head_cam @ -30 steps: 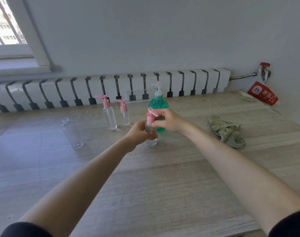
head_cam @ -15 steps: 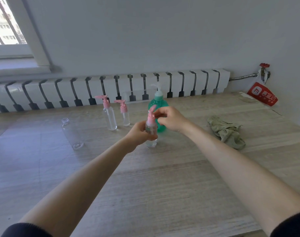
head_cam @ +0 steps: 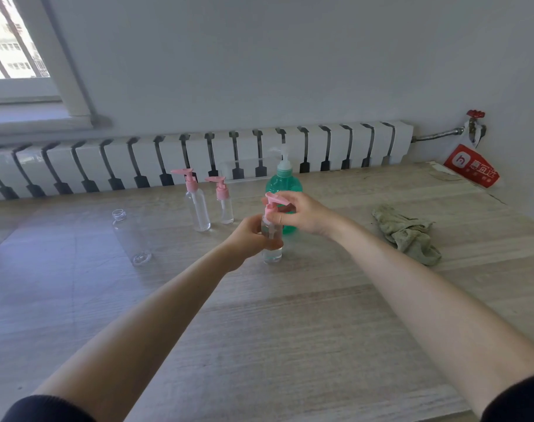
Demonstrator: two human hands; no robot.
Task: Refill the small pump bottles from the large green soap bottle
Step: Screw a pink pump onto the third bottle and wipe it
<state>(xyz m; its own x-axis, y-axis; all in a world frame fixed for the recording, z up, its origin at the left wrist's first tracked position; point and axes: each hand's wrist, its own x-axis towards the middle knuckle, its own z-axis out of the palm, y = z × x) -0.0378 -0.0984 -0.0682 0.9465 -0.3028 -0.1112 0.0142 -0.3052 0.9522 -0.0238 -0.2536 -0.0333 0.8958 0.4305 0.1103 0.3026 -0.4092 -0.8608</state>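
Table (head_cam: pixel 290 330): wooden, radiator (head_cam: pixel 198 153) behind; rag (head_cam: pixel 408 233) at right, capless bottle (head_cam: pixel 131 236) lying at left.
Green soap bottle (head_cam: pixel 282 182): upright, half hidden behind the hands.
Left hand (head_cam: pixel 250 236): grips small bottle (head_cam: pixel 271 255).
Right hand (head_cam: pixel 305 214): pinches pink pump (head_cam: pixel 274 200), nozzle swung round since before.

Left hand (head_cam: pixel 253 236): curled round the small pump bottle (head_cam: pixel 272 254) — forearm stretched forward (dark sleeve at the frame edge).
Right hand (head_cam: pixel 306 215): pinches its pink pump (head_cam: pixel 271 205), seemingly by the fingertips — wrist angled inward.
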